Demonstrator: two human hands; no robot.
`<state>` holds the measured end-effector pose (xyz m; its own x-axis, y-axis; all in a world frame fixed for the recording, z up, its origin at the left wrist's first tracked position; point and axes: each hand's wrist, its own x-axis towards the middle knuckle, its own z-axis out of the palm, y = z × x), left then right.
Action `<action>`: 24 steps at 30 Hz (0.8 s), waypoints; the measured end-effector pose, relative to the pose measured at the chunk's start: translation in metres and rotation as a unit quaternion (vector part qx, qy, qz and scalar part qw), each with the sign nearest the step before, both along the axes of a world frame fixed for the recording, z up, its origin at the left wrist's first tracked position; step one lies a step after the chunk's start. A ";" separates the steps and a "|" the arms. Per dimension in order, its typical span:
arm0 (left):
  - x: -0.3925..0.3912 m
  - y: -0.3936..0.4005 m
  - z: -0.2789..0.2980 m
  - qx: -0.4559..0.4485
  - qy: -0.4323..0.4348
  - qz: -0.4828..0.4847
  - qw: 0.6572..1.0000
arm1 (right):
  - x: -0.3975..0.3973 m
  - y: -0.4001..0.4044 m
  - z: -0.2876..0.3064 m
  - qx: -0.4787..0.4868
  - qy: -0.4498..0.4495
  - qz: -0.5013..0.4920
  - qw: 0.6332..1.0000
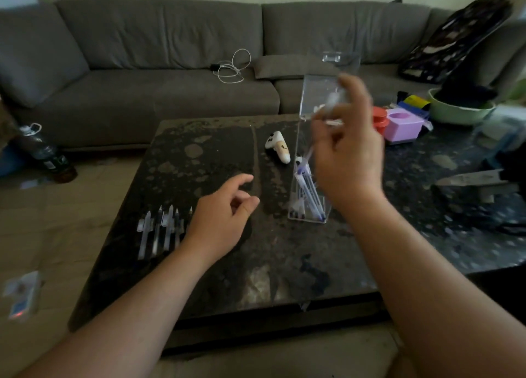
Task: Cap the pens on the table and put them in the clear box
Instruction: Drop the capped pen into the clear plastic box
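From the head view, the right hand (348, 149) pinches a blurred pen (330, 102) above the open clear box (308, 198), where capped pens already lean; the left hand (220, 215) hovers loosely open, holding nothing, beside the row of pens (162, 231) near the table's (199, 161) left edge. The pens look light, stiff and slick, best pinched mid-barrel. The box seems tall, narrow and tippable, though bare tabletop between row and box leaves room.

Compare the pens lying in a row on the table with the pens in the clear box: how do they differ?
The row pens lie flat, side by side, on the table by the left hand; the box pens lean inside the clear box. The row sits left, the box right, below the right hand. Both look slim and pale.
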<state>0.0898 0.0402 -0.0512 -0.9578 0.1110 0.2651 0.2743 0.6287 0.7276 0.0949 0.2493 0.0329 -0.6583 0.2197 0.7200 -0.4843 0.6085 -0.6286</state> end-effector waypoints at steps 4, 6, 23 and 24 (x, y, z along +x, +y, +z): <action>0.002 0.008 -0.004 -0.022 -0.002 -0.017 1.000 | -0.003 0.035 -0.008 -0.009 0.041 -0.084 0.996; 0.002 0.010 -0.008 -0.024 -0.001 -0.029 0.999 | -0.009 0.044 -0.024 0.052 0.010 -0.101 0.993; -0.004 0.015 -0.008 -0.156 0.073 0.003 0.985 | -0.015 0.026 -0.051 0.322 -0.130 -0.097 0.933; -0.008 0.007 -0.006 -0.175 0.077 0.038 0.981 | -0.015 0.021 -0.049 0.308 -0.114 -0.101 0.939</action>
<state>0.0820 0.0475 -0.0567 -0.9186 0.1503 0.3656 0.3062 0.8555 0.4176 0.0804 0.2700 -0.0161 -0.8011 -0.0559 0.5959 -0.2156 0.9557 -0.2002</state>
